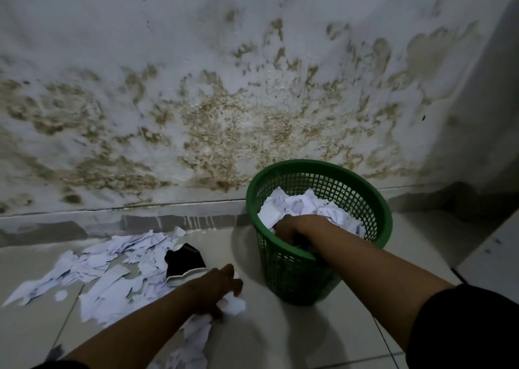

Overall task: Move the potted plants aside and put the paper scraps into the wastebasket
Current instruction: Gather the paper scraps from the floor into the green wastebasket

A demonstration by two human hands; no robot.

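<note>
Inside the green mesh wastebasket [292,267] — crumpled paper scraps [297,204] under right hand [295,228].

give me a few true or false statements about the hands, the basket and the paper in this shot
1. The right hand reaches inside the green wastebasket. True.
2. The wastebasket is empty. False: crumpled paper lies in it.
3. The left hand is on a paper scrap on the floor. True.
4. All scraps are already binned. False: a scrap pile lies on the floor left of the basket.
5. The basket lies on its side. False: it stands upright near the wall.
</note>
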